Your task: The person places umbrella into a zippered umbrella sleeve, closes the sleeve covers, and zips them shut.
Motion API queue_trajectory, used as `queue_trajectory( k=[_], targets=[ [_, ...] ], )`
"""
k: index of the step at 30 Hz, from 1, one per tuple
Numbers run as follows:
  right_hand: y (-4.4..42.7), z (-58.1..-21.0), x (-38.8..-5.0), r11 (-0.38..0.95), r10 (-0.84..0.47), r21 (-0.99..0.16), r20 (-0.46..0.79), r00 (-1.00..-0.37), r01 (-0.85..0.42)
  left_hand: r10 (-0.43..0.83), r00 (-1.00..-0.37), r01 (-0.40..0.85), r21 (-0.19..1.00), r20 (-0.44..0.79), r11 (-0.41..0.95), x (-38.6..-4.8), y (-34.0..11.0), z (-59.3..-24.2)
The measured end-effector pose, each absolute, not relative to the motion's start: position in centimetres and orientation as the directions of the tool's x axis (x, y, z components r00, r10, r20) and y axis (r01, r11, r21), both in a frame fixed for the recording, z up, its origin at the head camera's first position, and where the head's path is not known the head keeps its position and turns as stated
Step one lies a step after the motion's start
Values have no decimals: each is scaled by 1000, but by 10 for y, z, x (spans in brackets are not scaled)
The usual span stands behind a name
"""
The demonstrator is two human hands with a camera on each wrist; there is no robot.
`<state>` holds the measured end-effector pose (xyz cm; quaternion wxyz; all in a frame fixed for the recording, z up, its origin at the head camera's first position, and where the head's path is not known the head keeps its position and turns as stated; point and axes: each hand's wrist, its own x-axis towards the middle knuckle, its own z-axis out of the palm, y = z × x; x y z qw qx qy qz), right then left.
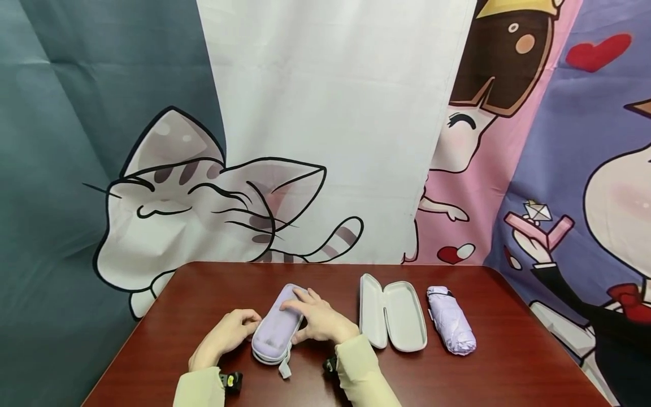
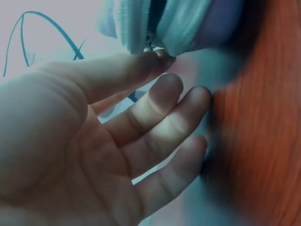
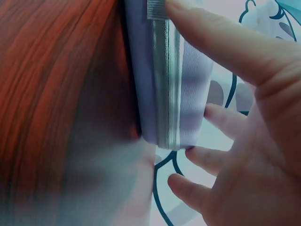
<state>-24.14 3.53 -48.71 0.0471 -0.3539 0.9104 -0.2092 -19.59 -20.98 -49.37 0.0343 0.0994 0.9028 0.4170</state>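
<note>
A lilac zippered case (image 1: 277, 328) with grey zipper tape lies on the table, a short grey tab (image 1: 285, 368) at its near end. My left hand (image 1: 229, 334) is at the case's left side. In the left wrist view, its thumb and forefinger pinch at a small metal zipper slider (image 2: 149, 46), with a dark gap between the tapes above; the pull itself is hidden. My right hand (image 1: 321, 319) holds the case from the right, fingers over its top and thumb against its side. The right wrist view shows the thumb at the zippered side (image 3: 165, 84).
Right of the hands, a light grey hard case (image 1: 405, 316) lies hinged open. Beyond it lies a folded lilac umbrella (image 1: 451, 321). The reddish-brown wooden table (image 1: 508, 362) ends at a printed curtain (image 1: 330, 113) behind.
</note>
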Motion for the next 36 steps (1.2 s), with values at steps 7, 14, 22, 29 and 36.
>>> queue_trajectory(
  k=[7, 14, 22, 29, 36],
  targets=[
    [32, -484, -239, 682, -634, -396, 99, -767, -615, 190, -981, 158, 731, 40, 664, -197, -210, -492],
    [27, -482, -239, 688, -645, -351, 106, -757, -636, 144, -989, 132, 698, 42, 704, -195, -211, -493],
    [20, -481, -237, 622, -746, -231, 116, -656, -748, 128, -990, 130, 678, 54, 723, -194, -207, -493],
    [12, -485, -234, 627, -753, -168, 119, -647, -761, 116, -992, 119, 670, 50, 733, -197, -204, -496],
    [10, -487, -232, 622, -756, -154, 139, -640, -768, 109, -992, 122, 657, 61, 744, -199, -201, -497]
  ],
)
